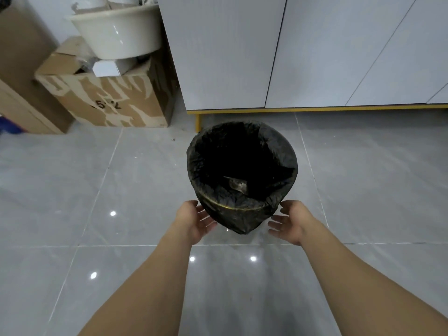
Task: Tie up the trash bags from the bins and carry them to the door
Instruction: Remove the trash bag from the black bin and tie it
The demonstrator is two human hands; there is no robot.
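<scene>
A small round bin lined with a black trash bag [238,217] stands on the grey tiled floor in front of a white cabinet. The bag's edge is folded down over the rim, and a thin gold rim line shows through the plastic. A scrap of crumpled waste [236,185] lies deep inside. My left hand [194,223] is open beside the bin's near left side, fingers spread, close to the bag. My right hand [289,223] is open at the near right side, palm turned toward the bag. Neither hand grips anything.
A white cabinet [303,52] with a yellow base strip stands right behind the bin. To the left sit a torn cardboard box [114,103] with a white basin [118,32] on top, and another box [21,69] at the far left. Glossy floor tiles spread around.
</scene>
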